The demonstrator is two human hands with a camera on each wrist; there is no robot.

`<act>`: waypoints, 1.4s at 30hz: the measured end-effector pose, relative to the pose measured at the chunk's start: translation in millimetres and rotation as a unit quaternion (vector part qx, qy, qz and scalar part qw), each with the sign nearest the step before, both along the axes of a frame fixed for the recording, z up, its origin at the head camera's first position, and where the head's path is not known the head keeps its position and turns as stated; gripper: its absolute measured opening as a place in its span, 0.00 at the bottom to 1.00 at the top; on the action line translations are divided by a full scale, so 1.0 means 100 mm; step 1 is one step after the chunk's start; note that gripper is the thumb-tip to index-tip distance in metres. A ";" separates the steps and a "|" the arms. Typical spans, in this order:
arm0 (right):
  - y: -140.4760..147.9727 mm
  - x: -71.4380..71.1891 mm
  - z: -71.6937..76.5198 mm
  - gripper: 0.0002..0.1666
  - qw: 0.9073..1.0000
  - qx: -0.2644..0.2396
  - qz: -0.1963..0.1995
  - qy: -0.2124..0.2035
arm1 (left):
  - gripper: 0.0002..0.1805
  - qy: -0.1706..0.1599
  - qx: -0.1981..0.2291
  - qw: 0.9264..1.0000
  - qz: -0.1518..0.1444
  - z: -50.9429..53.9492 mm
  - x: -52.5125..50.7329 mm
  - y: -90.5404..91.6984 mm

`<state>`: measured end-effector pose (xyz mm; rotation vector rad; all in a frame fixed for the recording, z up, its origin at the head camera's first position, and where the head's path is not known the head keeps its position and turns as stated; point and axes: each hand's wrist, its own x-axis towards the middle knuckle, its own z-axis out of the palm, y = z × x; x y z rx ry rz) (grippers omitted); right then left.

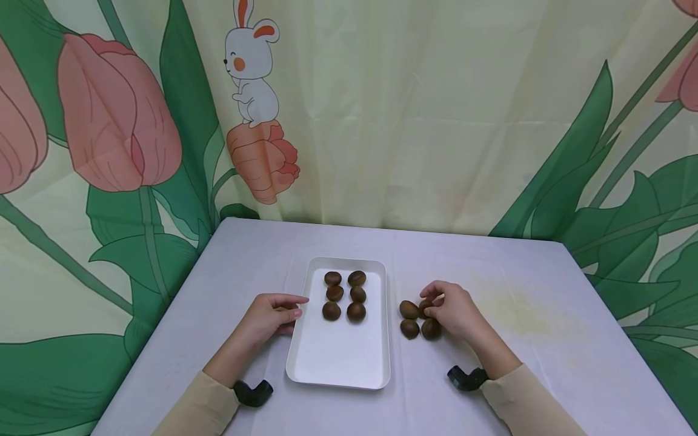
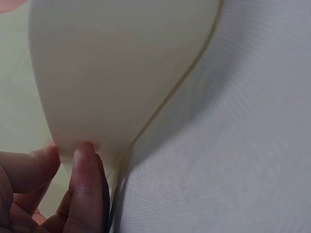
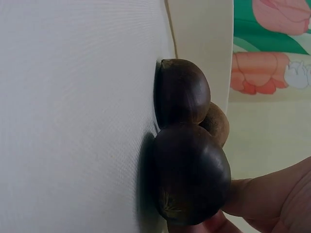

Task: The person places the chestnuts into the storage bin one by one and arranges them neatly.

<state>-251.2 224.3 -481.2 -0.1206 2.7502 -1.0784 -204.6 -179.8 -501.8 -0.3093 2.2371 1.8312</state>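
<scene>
Four chestnuts (image 1: 409, 329) lie right of the white tray (image 1: 340, 363), lower centre; my nearer right hand (image 1: 454, 310) pinches the upper-right one (image 1: 423, 310); my left hand (image 1: 267, 317), fingers extended, touches its left rim.

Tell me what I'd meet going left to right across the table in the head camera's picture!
Left sleeve → left hand → left column of three chestnuts in the white tray → right column of three chestnuts → two loose chestnuts nearest the tray → right hand → right sleeve.
</scene>
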 end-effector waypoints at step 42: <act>-0.46 0.20 0.39 0.12 0.997 -0.072 -0.006 -0.003 | 0.16 0.004 -0.006 1.000 -0.001 0.01 0.01 0.01</act>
